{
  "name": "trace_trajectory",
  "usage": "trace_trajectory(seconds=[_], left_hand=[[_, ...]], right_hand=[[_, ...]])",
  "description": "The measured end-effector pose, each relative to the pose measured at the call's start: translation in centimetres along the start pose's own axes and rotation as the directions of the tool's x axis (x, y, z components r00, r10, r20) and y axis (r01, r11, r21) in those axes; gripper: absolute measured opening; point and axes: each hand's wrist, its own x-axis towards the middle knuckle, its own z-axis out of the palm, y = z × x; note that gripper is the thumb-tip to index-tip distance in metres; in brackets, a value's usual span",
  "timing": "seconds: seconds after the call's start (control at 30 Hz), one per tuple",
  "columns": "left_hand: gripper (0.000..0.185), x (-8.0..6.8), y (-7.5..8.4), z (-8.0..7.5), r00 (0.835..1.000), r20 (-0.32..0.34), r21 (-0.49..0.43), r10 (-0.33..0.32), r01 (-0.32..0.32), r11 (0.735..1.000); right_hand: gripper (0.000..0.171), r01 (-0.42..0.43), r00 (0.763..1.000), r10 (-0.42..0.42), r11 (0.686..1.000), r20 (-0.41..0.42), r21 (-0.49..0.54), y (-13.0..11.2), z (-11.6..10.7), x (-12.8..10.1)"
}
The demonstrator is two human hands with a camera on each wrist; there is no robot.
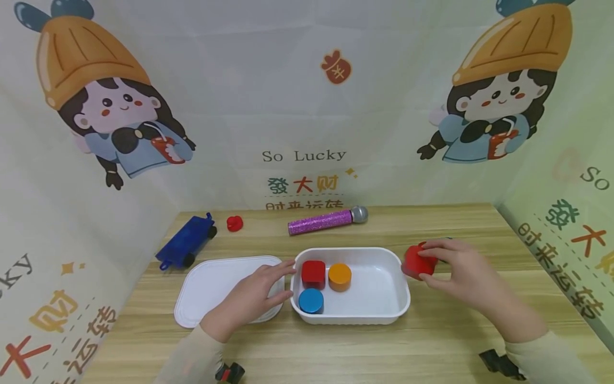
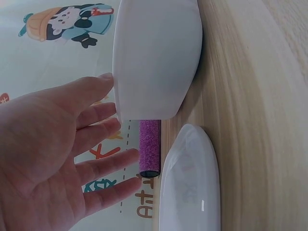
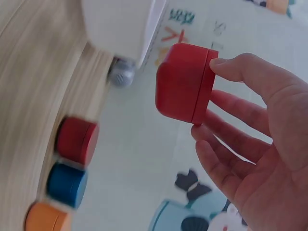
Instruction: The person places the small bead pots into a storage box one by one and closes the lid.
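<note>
In the head view, a white tub [image 1: 379, 318] stands mid-table, holding a red rounded-square box [image 1: 313, 273], an orange round box [image 1: 339, 276] and a blue round box [image 1: 311, 301] at its left end. My left hand [image 1: 251, 296] is at the tub's left rim, fingers extended; its thumb [image 2: 103, 85] meets the rim in the left wrist view. Off the tub's right end, my right hand [image 1: 462, 272] pinches another red rounded-square box [image 3: 185, 84] between thumb and fingertips, above the table.
A white lid [image 1: 216, 288] lies left of the tub. Behind are a blue toy cart [image 1: 187, 241], a small red object [image 1: 234, 223] and a glittery purple microphone [image 1: 326, 221]. The right wrist view shows red [image 3: 77, 139], blue [image 3: 67, 184] and orange [image 3: 48, 219] boxes on the table.
</note>
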Motion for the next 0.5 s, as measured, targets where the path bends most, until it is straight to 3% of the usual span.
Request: trace_trajectory(seconds=[0.17, 0.5], left_hand=[[0.054, 0.1, 0.1, -0.1, 1.000, 0.005, -0.006, 0.002, -0.002, 1.000], [0.054, 0.0, 0.2, -0.2, 1.000, 0.010, -0.014, -0.010, 0.010, 1.000]], right_hand=[[0.040, -0.030, 0.994, 0.023, 0.997, 0.103, 0.066, -2.0, 0.9, 0.9], [0.036, 0.090, 0.955, -0.137, 0.979, 0.265, 0.182, -4.1, 4.6, 2.8]])
